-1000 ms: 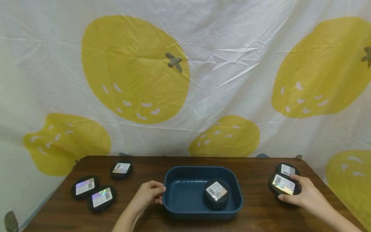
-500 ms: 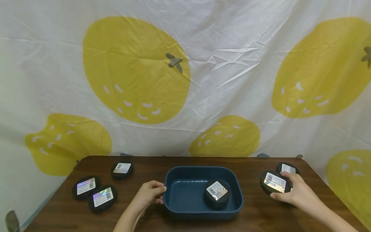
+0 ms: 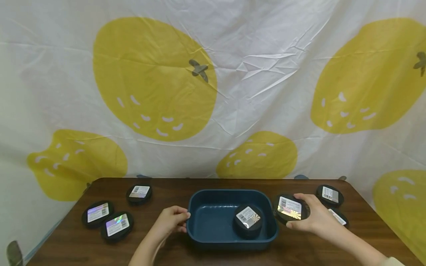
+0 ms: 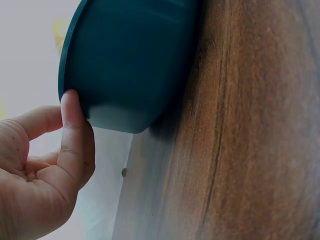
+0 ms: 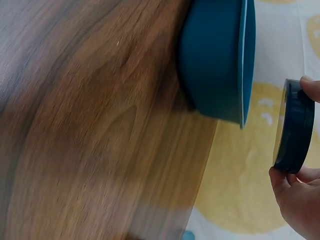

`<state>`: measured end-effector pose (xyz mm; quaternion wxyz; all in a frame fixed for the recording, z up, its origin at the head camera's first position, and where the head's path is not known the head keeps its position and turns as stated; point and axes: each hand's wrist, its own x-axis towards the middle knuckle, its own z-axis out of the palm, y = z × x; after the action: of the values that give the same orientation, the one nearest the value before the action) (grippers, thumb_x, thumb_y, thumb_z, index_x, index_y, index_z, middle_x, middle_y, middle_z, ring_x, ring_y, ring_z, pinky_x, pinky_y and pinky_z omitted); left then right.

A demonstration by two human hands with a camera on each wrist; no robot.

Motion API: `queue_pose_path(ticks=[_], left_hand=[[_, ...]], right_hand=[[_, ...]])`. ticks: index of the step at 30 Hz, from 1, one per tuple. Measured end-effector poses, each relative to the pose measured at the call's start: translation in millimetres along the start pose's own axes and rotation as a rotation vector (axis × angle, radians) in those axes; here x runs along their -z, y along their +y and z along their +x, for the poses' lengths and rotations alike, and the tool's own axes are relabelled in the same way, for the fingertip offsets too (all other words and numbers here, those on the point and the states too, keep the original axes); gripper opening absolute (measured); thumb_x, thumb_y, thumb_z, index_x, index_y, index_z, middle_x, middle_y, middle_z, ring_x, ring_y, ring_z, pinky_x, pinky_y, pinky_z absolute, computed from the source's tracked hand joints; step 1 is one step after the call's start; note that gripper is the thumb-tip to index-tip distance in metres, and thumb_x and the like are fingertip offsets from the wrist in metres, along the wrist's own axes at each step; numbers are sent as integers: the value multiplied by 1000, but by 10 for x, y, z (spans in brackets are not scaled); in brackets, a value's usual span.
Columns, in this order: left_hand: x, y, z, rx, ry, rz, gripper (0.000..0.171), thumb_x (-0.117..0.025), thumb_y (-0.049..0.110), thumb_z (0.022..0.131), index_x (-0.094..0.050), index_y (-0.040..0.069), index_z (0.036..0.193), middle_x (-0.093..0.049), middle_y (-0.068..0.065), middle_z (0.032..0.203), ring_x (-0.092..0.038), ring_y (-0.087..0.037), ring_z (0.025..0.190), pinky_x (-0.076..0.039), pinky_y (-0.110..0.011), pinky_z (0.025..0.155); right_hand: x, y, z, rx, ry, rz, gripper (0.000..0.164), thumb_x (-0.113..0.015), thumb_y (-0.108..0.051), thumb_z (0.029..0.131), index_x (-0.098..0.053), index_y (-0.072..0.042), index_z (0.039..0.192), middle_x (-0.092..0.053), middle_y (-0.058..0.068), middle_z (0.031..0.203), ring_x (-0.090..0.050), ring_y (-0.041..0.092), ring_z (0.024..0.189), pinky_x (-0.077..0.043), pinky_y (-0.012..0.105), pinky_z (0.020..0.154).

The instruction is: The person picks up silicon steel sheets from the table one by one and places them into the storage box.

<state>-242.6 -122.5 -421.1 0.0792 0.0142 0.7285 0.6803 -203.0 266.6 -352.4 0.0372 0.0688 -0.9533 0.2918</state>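
A dark blue rectangular basin [image 3: 211, 223] stands on the table, and my left hand [image 3: 169, 224] pinches its left rim between thumb and fingers. In the left wrist view the thumb and fingers meet at the basin's edge [image 4: 127, 65]. My right hand [image 3: 316, 216] grips a round black container [image 3: 289, 208] with a white and shiny label, by its sides. It is held above the table, just beside the basin's right rim; the right wrist view shows the held container [image 5: 295, 127] from its edge. Inside the basin, toward the right, lies another round black container [image 3: 247, 221].
Two more black containers lie at the right, one farther back [image 3: 329, 195] and one partly behind my right hand [image 3: 340, 218]. Three others lie at the left: one at the back [image 3: 139, 194] and two close together, a left one [image 3: 97, 214] and a right one [image 3: 117, 227]. A lemon-print cloth [image 3: 253, 81] hangs behind the table.
My right hand has carried its container leftward from the right side to the basin's right rim, uncovering another container on the table. My left hand and the basin have stayed put.
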Motion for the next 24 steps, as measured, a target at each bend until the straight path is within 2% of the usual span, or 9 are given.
queue_pose_path(ticks=[9,19,24], left_hand=[[3,-24,-12,3,2,7,24,-57,3,88,-51,-16,102,-56,-9,75,-55,-13,59,-52,-24,53],[21,-60,1,5,-3,1,24,-56,3,88,-51,-15,102,-55,-8,75,-55,-13,58,-52,-24,53],[2,-13,-2,-2,5,7,23,-57,3,87,-52,-15,101,-54,-8,73,-54,-13,57,-51,-24,52]], right_hand=[[-185,-188,70,32,-20,40,89,-84,-37,61,-44,1,131,-43,24,130,-51,36,107,-47,50,83],[-384,-349,173,32,2,94,85,-86,-33,57,-49,0,126,-47,18,125,-53,29,102,-46,37,76],[-458,-416,254,17,7,87,85,-87,-33,55,-51,0,125,-48,17,123,-54,27,98,-46,38,78]])
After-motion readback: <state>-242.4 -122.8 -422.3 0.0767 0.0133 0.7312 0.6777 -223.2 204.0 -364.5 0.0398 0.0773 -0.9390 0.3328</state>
